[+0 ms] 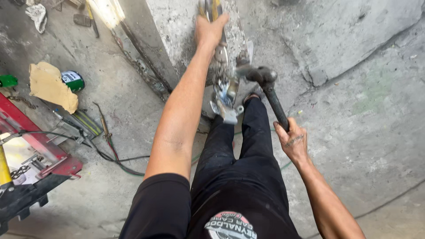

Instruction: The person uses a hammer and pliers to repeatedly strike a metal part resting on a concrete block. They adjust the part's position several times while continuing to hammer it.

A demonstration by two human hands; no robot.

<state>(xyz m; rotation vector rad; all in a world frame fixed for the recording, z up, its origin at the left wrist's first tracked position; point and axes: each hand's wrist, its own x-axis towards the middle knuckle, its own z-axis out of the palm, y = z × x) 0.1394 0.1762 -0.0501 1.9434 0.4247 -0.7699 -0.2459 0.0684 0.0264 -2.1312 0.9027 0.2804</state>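
Observation:
My left hand [211, 27] reaches forward and grips the top of a long metal tool with a yellow part [211, 8] that stands against a concrete pillar [177, 31]. Below the hand hangs a shiny metal clamp-like piece [225, 95]. My right hand [292, 139] grips the dark handle of a hammer [268, 86]; its head sits just right of the metal piece, close to touching. My legs in black trousers [239, 150] stretch out below.
A red and black machine [31, 163] with a chain stands at the left. Cables [110, 155] run across the concrete floor. A green can [73, 81], a piece of cardboard [51, 86] and a rag [37, 15] lie at the upper left.

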